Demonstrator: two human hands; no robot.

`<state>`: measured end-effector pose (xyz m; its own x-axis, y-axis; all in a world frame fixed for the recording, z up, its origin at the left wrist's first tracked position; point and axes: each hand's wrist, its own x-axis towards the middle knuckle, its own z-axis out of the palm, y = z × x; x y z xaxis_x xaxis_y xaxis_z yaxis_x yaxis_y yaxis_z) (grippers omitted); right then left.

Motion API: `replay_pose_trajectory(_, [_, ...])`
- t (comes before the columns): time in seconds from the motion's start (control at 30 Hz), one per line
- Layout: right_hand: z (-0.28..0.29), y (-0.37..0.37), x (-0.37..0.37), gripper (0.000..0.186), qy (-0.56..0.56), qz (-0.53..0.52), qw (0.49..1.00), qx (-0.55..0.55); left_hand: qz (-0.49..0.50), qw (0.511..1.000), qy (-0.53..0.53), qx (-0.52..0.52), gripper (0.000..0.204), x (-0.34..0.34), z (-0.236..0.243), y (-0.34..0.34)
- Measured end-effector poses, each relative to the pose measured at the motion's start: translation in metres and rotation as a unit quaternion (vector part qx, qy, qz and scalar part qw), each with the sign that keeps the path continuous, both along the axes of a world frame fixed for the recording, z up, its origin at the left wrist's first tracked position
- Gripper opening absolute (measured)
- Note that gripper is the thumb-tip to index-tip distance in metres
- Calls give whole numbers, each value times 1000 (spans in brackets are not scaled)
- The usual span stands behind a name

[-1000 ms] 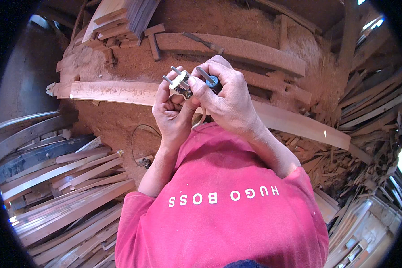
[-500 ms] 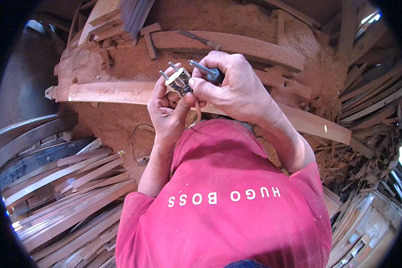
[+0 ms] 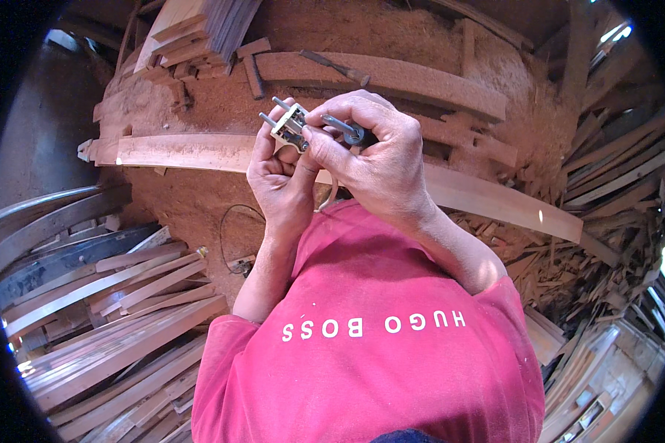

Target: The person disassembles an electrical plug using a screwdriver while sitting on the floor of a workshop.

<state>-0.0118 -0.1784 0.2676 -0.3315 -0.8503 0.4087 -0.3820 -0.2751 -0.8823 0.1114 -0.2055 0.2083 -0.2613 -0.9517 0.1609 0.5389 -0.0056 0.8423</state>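
Note:
An opened two-pin electrical plug (image 3: 290, 127), pale-bodied with its metal inner parts exposed, sits in my left hand (image 3: 281, 181). Its two pins point away to the upper left. A beige cable (image 3: 328, 196) hangs below the plug towards my shirt. My right hand (image 3: 380, 155) is closed around a dark-handled screwdriver (image 3: 356, 135), whose metal shank angles up and left, off the plug. The thumb and forefinger of that hand pinch at the plug's open inside. Whatever small part they touch is hidden.
Beyond my hands lies a long curved plank (image 3: 185, 151) on sawdust. A hammer (image 3: 254, 70) and a wooden-handled tool (image 3: 336, 68) rest near another curved board (image 3: 421, 81). Stacked timber (image 3: 125, 325) fills the left, scrap wood (image 3: 613, 244) the right. A thin dark loop (image 3: 225, 229) lies on the ground.
My right hand has shifted slightly down and left, its fingertips closer over the plug's inside. The screwdriver has moved slightly down and right relative to the plug, which stays in my left hand.

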Motion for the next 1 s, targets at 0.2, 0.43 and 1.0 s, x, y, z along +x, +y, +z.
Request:
replay_pose_trajectory(0.2, [4,3,-4,15,2,-11,999,40,18,1000,-16,-11,63,-4,4,2])
replay_pose_trajectory(0.43, [17,2,-16,17,44,25,993,110,-6,1000,10,0,62,-1,0,0])
replay_pose_trajectory(1.0, [13,-7,-11,17,38,21,997,61,-14,998,53,15,63,-4,5,-5])
